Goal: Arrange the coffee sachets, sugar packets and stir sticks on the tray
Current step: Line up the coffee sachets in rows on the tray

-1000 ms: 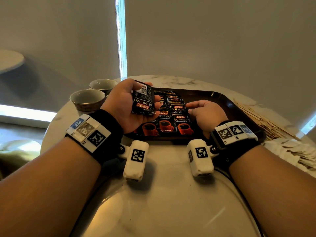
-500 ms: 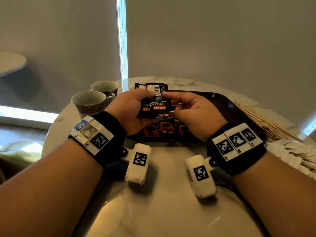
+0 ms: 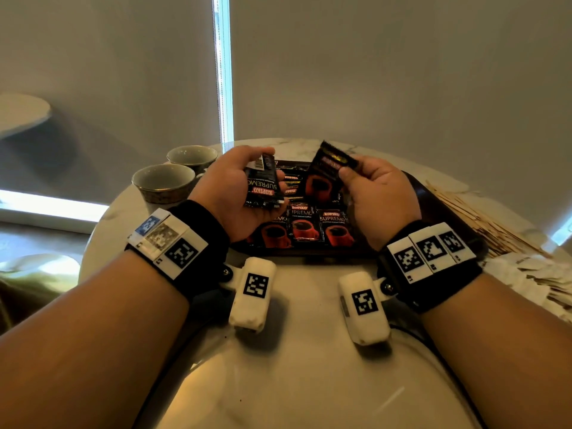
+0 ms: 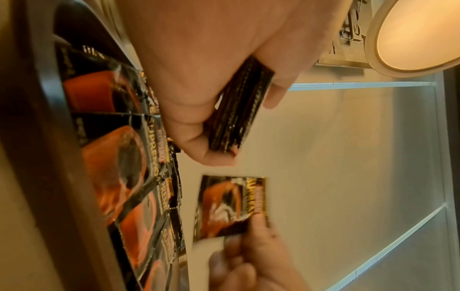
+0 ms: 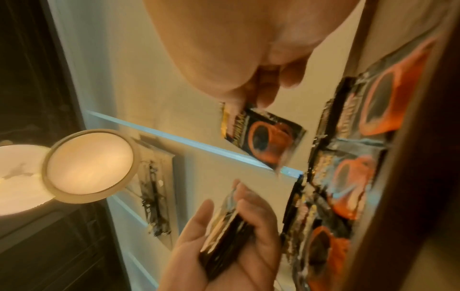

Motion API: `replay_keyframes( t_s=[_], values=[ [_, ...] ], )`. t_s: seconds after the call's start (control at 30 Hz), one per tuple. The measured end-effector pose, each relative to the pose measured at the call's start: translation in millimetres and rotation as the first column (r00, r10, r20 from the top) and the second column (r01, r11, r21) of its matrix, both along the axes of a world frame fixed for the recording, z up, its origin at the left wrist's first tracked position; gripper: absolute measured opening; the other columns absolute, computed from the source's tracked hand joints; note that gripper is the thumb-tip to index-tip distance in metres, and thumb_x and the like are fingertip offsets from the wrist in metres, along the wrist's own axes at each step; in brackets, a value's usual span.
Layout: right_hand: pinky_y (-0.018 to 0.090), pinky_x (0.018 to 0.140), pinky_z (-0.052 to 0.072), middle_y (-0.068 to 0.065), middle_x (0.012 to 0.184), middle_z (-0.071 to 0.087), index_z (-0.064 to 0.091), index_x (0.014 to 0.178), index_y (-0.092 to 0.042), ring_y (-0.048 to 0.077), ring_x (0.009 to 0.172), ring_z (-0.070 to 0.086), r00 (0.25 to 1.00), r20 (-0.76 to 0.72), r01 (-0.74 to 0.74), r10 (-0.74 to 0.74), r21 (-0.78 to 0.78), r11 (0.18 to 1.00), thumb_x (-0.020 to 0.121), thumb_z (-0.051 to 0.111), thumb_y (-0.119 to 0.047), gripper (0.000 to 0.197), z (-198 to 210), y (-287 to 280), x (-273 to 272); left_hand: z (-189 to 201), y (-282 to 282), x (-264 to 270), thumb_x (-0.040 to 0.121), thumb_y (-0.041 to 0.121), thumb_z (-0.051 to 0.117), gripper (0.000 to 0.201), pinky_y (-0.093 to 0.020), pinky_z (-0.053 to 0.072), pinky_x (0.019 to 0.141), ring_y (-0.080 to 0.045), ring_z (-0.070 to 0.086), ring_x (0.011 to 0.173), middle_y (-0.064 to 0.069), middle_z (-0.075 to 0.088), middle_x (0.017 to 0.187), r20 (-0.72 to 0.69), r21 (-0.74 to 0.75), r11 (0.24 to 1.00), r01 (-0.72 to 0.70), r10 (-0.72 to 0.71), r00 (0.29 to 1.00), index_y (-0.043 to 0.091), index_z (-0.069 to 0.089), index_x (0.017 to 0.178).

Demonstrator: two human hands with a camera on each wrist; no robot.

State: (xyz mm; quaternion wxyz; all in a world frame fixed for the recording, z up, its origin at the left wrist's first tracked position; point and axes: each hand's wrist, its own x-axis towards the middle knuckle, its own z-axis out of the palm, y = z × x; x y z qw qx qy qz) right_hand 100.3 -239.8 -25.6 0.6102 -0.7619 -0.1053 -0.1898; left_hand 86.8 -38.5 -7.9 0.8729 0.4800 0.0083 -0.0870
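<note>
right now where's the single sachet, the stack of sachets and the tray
single sachet [image 3: 325,178]: head view, on its red cup print
stack of sachets [image 3: 263,188]: head view, on the front sachet's face
tray [image 3: 433,209]: head view, on its bare right rim

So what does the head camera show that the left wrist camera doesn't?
Only the head view shows the two cups, the stir sticks and sugar packets lying right of the tray, and both wristbands. Only the left wrist view shows the stack of sachets edge-on in the left hand. Both show the single sachet pinched by the right hand above rows of sachets on the tray.
</note>
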Motion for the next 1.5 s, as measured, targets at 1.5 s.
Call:
replay_keyframes(
  t_s=[1.5],
  values=[
    [0.045, 0.078, 0.063, 0.000, 0.096, 0.075, 0.073, 0.095, -0.027, 0.019, 0.085, 0.075, 0.935, -0.354, -0.108, 0.012, -0.252, 0.962, 0.078, 0.084, -0.018, 0.023, -7.4, 2.1, 5.9, -0.8, 4.6, 2.8, 0.096, 0.025, 0.039, 0.035, -0.036, 0.056, 0.064, -0.023, 0.062, 0.075, -0.012, 0.063, 0.094, 0.028, -0.092, 0.994, -0.066, 0.068, 0.997, 0.015, 0.062, 0.120]
  ],
)
